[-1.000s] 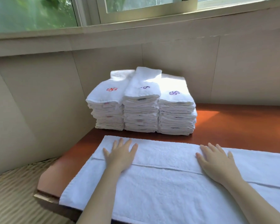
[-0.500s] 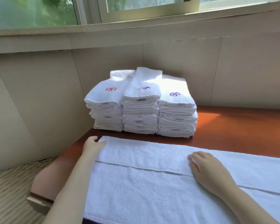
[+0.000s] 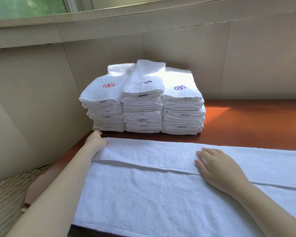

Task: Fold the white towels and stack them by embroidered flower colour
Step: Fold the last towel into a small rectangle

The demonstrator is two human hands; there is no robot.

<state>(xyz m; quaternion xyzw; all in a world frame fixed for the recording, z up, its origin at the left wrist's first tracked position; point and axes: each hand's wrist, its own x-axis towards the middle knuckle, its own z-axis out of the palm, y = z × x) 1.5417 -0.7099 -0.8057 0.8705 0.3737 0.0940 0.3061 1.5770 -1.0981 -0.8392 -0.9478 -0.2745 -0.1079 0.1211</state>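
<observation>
Two hands on a white towel [image 3: 143, 194] spread across a wooden table [image 3: 246, 120].
Head view: the left hand [image 3: 97, 141] pinches the towel's far left corner, thumb on top. The right hand [image 3: 217, 166] lies flat on the folded-over strip, fingers straight. Behind them stand folded towels: a left stack [image 3: 106, 108] with a red flower, a middle stack [image 3: 142, 113] and a right stack [image 3: 183, 115] with purple.

A red-brown worktop [image 3: 246, 120] fills a corner of beige panelled walls [image 3: 263, 62]. A window [image 3: 27, 6] runs along the far side above. Sunlight [image 3: 217, 112] falls on the worktop's right.
</observation>
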